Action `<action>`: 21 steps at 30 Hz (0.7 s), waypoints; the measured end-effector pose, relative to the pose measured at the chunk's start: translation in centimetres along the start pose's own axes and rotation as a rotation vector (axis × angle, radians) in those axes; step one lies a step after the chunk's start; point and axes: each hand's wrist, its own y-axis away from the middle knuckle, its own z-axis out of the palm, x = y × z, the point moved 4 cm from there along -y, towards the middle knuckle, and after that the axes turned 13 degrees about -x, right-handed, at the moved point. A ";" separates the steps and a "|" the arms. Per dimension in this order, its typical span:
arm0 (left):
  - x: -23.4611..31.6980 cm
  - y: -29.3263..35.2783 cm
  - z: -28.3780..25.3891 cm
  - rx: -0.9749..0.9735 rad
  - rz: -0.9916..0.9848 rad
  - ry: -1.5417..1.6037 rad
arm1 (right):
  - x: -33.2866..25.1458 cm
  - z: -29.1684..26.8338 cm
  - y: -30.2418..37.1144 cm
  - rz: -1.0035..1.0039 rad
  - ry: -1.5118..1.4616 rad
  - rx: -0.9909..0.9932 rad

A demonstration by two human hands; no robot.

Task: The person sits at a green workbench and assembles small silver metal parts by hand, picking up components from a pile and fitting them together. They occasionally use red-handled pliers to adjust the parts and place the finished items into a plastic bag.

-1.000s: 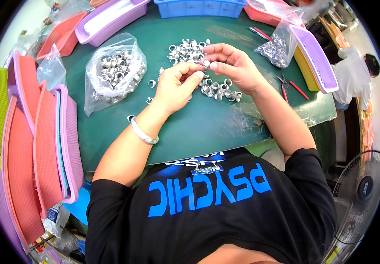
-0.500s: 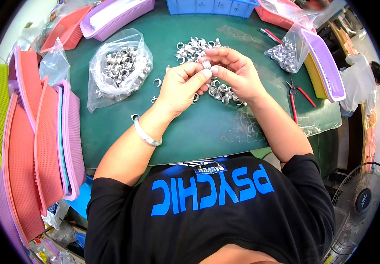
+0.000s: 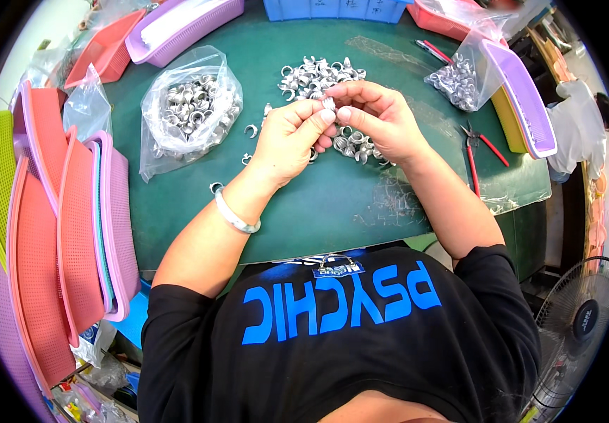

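Left hand (image 3: 287,139) and right hand (image 3: 387,127) meet over the green tabletop (image 3: 318,204), both pinching one small ribbed silvery piece (image 3: 329,103). It sits squarely between them, neither hand clearly nearer! Its long axis? Can't tell, fingers cover too much. Beyond lies the ring pile (image 3: 315,76); the right hand partly hides a nearer cluster of rings (image 3: 352,144).

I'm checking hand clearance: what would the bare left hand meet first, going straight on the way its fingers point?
Probably the small ridged silver-grey metallic ring at the fingertips of the left hand, then the bare right hand just beyond; depth is unclear from this view.
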 end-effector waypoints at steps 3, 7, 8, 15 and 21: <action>0.1 0.0 0.0 0.004 -0.011 0.017 | -0.1 0.0 0.0 0.012 -0.017 0.005; 0.0 0.0 0.1 0.005 -0.009 0.027 | -0.1 -0.1 0.1 0.030 -0.024 0.026; 0.0 0.0 0.0 0.005 -0.013 0.017 | -0.1 -0.1 0.1 0.037 -0.024 0.030; 0.3 0.0 0.2 -0.003 0.091 -0.250 | 0.0 -0.3 0.2 0.025 -0.054 0.037; 0.4 0.1 0.1 0.020 0.090 -0.276 | 0.0 -0.4 0.2 -0.002 -0.026 0.055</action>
